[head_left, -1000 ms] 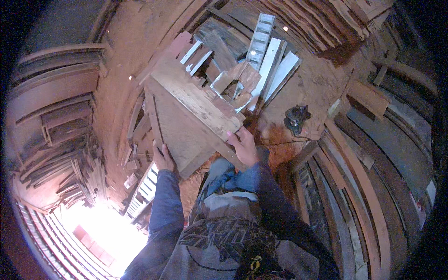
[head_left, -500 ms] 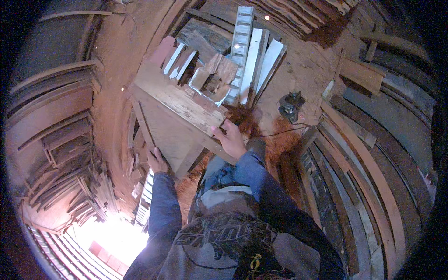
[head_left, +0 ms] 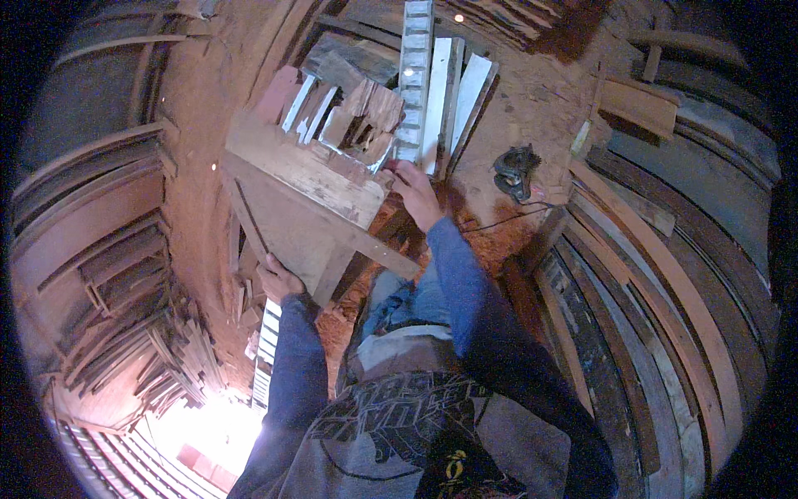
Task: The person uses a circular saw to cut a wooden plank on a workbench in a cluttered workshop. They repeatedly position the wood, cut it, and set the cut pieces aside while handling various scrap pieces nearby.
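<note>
1: left hand clamped on framed panel | 2: right hand at wood offcuts, closure unclear

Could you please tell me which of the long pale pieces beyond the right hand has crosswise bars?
The leftmost long piece, marked by dark crosswise bars; the pale boards to its right look plain.

A dusty surface carries pale boards and apparently a tool

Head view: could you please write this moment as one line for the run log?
left grip: on edge of wooden frame | right grip: near rough wood piece, contact unclear | pale boards: beyond right grip
</note>
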Motion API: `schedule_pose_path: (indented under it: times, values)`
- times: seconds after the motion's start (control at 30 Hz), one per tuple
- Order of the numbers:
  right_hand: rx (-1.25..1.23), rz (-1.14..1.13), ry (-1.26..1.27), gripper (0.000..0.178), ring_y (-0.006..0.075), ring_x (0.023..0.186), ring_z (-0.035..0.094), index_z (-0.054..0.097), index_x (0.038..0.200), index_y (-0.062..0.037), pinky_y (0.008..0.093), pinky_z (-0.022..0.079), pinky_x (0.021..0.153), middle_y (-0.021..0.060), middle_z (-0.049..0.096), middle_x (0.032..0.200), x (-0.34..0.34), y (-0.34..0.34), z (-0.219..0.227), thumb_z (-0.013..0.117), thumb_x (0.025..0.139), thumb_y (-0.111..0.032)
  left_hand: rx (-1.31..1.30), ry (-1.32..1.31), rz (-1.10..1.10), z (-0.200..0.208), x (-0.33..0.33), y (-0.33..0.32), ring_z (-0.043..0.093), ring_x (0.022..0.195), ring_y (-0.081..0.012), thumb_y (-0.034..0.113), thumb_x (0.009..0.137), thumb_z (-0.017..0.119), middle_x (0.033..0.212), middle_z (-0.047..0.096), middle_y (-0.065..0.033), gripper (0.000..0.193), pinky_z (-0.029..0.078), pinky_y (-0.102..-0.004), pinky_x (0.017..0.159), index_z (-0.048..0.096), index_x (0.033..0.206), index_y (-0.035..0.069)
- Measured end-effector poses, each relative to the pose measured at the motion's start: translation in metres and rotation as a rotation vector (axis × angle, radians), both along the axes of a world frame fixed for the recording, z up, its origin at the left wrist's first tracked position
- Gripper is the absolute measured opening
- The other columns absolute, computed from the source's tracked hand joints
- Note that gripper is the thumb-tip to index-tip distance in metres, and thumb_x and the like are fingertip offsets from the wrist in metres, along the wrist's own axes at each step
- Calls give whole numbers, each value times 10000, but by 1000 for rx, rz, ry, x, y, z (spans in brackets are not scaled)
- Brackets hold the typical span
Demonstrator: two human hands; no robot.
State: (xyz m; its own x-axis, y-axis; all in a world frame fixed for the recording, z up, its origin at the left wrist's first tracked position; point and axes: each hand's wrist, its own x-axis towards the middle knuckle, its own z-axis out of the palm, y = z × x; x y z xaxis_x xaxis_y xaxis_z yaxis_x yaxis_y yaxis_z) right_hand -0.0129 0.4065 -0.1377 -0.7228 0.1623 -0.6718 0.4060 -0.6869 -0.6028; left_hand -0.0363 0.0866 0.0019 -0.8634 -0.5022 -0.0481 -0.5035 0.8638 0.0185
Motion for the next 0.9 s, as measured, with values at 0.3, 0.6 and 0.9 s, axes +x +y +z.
schedule_pose_path:
  times: [0.3,0.6,0.9]
  values:
    - [-75,128,320,394,128,1087,633,518,1390,-66,304,527,922,16,644,1239,-16,-26,-71,488,998,-62,30,131,-44,7,1,17,589,1155,-497,571,1029,391,1230,626,-341,763,451,-524,987,511,1346,-113]
    - [282,122,245,370,247,1113,633,624,1269,-46,358,500,1009,80,663,1212,5,-22,-50,637,956,-244,-10,86,64,8,-4,22,618,1045,-508,532,1029,422,1125,652,-338,671,471,-546,877,517,1337,-57]
    - [1255,813,591,718,445,1283,501,546,1393,-40,596,359,1106,220,580,1338,70,16,-140,718,757,-327,73,58,79,10,-6,16,601,988,-511,464,1023,473,1052,649,-323,554,444,-563,862,547,1206,-54]
